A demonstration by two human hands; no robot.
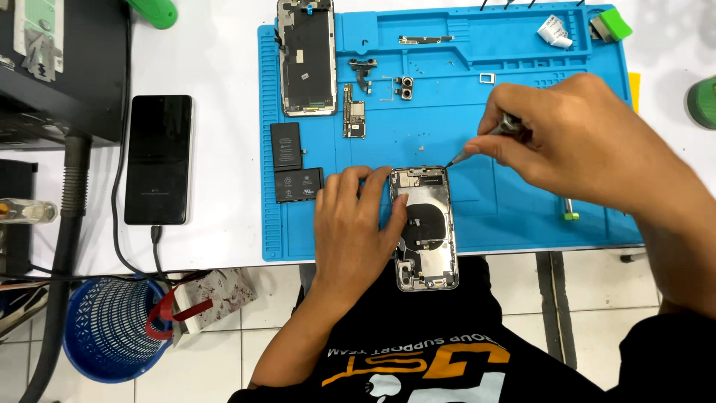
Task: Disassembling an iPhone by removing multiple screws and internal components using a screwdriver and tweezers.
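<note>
Screwdriver work on an opened phone shell at the mat's near edge.
Left hand [358, 224] clamps the phone shell [425, 227] flat; right hand [574, 142] pinches the screwdriver [485, 138], tip just beyond the shell's far corner; best kept steady, pressed lightly.

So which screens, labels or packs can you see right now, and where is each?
Dark phone: left of the blue mat, black screen, cabled.
Removed display: mat's top left, back side up.
Battery: L-shaped, black, small white label markings, mat's left edge.
</note>
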